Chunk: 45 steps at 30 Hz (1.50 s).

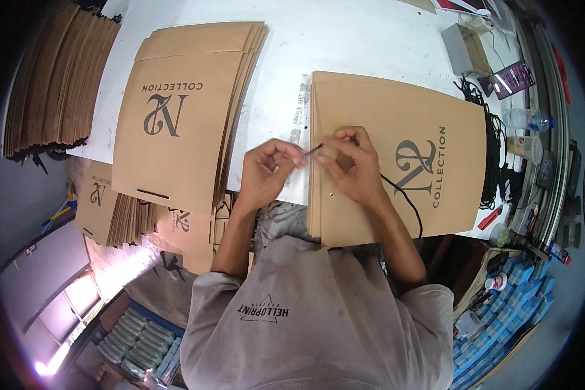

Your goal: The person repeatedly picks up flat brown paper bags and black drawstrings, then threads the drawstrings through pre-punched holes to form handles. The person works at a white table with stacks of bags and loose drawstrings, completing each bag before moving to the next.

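Note:
My left hand [271, 168] and my right hand [352, 162] face each other over the near-left edge of a stack of flat brown paper bags [370, 104]. A short end of black cord [402, 190] runs between my pinched fingertips. The rest of the cord leaves my right hand and curves down over the top bag towards its near edge. A small eyelet hole shows in that bag below my right hand. Dark lettering is printed on the bag's face. Both hands have their fingers closed; the exact grip at the fingertips is slightly blurred.
Another bag stack [195, 62] lies at left, its top bag with a black cord handle [153, 194]. More brown bags [58, 78] stand at the far left. At right are a bundle of black cords [494, 149], a phone [510, 79], a plastic bottle [530, 119] and a red cutter [489, 219].

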Available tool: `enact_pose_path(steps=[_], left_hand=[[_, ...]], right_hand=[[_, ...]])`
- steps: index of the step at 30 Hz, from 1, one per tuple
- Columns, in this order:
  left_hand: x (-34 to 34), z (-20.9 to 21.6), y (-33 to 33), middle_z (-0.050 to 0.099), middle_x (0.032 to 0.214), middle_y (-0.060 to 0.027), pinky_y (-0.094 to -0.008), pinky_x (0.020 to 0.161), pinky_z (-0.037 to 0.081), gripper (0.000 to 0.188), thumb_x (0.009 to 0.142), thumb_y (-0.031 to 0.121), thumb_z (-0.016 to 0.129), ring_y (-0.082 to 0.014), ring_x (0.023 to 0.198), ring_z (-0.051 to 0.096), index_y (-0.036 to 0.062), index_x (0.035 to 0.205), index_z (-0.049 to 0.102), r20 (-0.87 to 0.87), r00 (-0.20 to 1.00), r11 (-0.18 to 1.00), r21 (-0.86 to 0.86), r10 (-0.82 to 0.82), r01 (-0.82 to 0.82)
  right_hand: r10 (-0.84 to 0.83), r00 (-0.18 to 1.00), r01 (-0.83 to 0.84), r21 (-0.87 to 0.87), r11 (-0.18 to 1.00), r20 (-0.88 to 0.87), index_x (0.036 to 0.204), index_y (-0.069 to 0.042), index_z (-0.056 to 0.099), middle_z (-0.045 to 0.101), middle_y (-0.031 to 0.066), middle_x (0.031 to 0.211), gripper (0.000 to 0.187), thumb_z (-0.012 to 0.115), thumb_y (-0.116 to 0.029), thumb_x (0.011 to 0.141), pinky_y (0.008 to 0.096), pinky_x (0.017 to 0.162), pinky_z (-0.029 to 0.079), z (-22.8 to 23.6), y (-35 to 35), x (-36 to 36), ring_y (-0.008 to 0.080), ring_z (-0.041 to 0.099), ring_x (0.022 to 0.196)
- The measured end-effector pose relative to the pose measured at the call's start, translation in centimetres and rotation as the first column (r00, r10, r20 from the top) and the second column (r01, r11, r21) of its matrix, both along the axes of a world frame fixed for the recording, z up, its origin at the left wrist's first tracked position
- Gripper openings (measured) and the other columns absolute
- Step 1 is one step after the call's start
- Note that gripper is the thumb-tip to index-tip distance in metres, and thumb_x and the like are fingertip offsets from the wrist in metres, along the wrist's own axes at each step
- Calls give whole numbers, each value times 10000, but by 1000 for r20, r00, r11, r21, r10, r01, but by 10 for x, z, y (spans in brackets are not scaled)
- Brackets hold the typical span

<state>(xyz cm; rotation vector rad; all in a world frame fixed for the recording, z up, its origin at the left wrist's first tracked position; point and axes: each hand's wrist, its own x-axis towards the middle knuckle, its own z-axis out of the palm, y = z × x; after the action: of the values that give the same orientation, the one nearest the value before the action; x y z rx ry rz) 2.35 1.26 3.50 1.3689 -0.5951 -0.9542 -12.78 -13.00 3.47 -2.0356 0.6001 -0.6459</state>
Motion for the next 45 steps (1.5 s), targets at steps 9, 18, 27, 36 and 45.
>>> enact_pose_path(steps=[9, 18, 27, 36, 45], left_hand=[[-7, -5, -31, 730, 990, -79, -273, 692, 599, 606, 1109, 449, 443, -137, 804, 691, 6, 1522, 463, -362, 911, 957, 134, -195, 258], [-15, 2, -23, 711, 926, -129, -308, 699, 599, 278, 901, -70, 661, -177, 822, 710, 4, 1169, 652, 450, 893, 973, 198, 16, -117], [-4, -21, -25, 718, 1002, -114, -295, 844, 573, 202, 926, -83, 677, -163, 940, 691, -6, 1112, 692, 194, 980, 997, -74, 48, -34], [-24, -40, -26, 704, 1080, -152, -305, 840, 574, 104, 1008, 0, 633, -181, 946, 677, -61, 1083, 670, -56, 995, 985, -148, 77, -84], [-22, 19, 8, 707, 1064, -160, -319, 798, 570, 160, 990, 31, 662, -174, 883, 667, -48, 1124, 625, 216, 966, 984, -141, 141, -112]], right_hand=[[138, 967, -84, -247, 966, 213, 986, -44, 766, 627, 119, 1018, 135, 745, 1, 860, 336, 837, 532, 27, 16, -9, 233, 625, 939], [-150, 985, 151, 1, 989, -81, 1028, 10, 690, 627, 140, 861, 145, 656, 32, 889, 370, 676, 518, -12, 21, 17, 271, 658, 774], [15, 1000, -15, 439, 898, 2, 1007, 7, 667, 616, 59, 868, 67, 631, -28, 964, 303, 712, 483, -7, 2, 7, 157, 591, 780], [-122, 975, -35, 668, 744, 187, 1025, -6, 692, 646, 33, 944, 71, 651, -30, 972, 276, 765, 496, -18, 4, 6, 109, 613, 865], [-3, 984, -26, -164, 986, -176, 1036, -2, 702, 640, 143, 969, 216, 748, -27, 826, 394, 810, 542, -13, 5, 22, 327, 657, 910]])
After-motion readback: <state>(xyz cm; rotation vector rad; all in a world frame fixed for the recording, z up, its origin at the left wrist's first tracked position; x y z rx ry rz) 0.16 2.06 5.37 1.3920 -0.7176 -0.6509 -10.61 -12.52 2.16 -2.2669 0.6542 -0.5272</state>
